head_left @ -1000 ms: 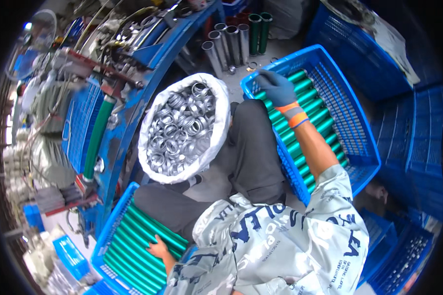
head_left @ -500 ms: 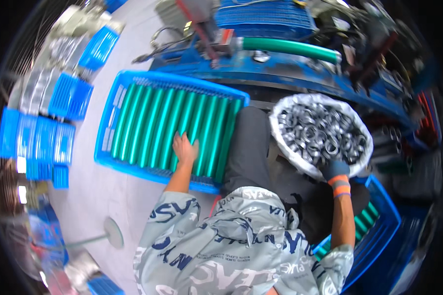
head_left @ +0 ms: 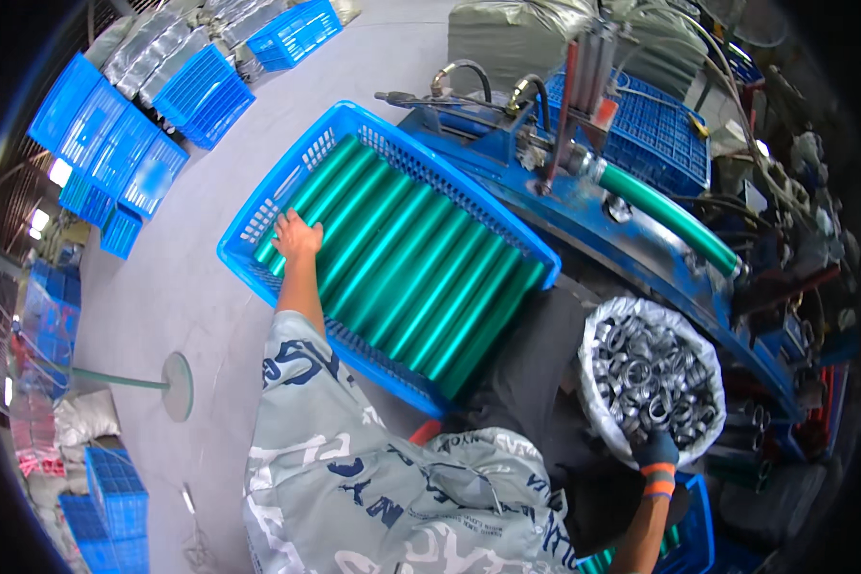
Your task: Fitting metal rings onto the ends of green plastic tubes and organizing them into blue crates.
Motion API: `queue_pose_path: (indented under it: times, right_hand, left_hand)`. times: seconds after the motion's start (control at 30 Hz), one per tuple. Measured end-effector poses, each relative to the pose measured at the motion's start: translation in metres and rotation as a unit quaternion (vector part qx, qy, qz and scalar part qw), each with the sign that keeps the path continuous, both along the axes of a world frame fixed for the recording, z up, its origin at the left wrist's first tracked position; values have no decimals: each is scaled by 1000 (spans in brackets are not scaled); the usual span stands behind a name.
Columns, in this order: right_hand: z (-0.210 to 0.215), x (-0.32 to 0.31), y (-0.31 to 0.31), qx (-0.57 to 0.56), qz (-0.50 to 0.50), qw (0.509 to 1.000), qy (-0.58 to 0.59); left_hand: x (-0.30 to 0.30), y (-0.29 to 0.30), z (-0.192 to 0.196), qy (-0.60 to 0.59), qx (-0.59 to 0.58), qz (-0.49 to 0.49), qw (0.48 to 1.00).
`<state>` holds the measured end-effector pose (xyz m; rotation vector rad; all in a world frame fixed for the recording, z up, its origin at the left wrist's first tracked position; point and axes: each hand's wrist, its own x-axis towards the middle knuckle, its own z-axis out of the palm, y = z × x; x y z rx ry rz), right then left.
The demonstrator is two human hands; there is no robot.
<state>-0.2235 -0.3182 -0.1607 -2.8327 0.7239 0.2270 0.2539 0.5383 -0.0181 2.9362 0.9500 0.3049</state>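
Green tubes [head_left: 383,251] lie side by side in a blue plastic crate [head_left: 493,215]. My bare left hand [head_left: 298,236] rests with spread fingers on the leftmost tubes, near the crate's left side. A dark glove with an orange cuff covers my right hand [head_left: 656,450], which reaches over the near rim of a white-lined round container [head_left: 595,407]. Shiny metal rings [head_left: 644,376] are heaped inside it. The gloved fingers are down at the rings and mostly hidden, so their grip does not show.
Beyond the crate stands a blue machine frame [head_left: 584,215] with another green tube [head_left: 665,215] mounted on it. A second blue crate [head_left: 700,526] with green tubes sits at lower right. Stacked blue crates [head_left: 115,134] line the left, near a round-based stand [head_left: 177,386].
The whole view has turned and shifted. My left hand has moved from the middle tubes to those at the crate's left side. My right hand stays at the rings.
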Motion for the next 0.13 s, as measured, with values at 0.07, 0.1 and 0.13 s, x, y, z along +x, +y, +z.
queue_pose_path:
  times: [0.07, 0.1, 0.13]
  right_hand:
    - [6, 3, 0, -2, 24, 1000, 12]
    - [9, 7, -4, 19, 18, 999, 33]
    - [5, 20, -4, 18, 23, 999, 31]
  left_hand:
    - [10, 15, 5, 40, -14, 7, 999]
    - [16, 23, 7, 38, -16, 11, 999]
    - [22, 30, 9, 51, -12, 8, 999]
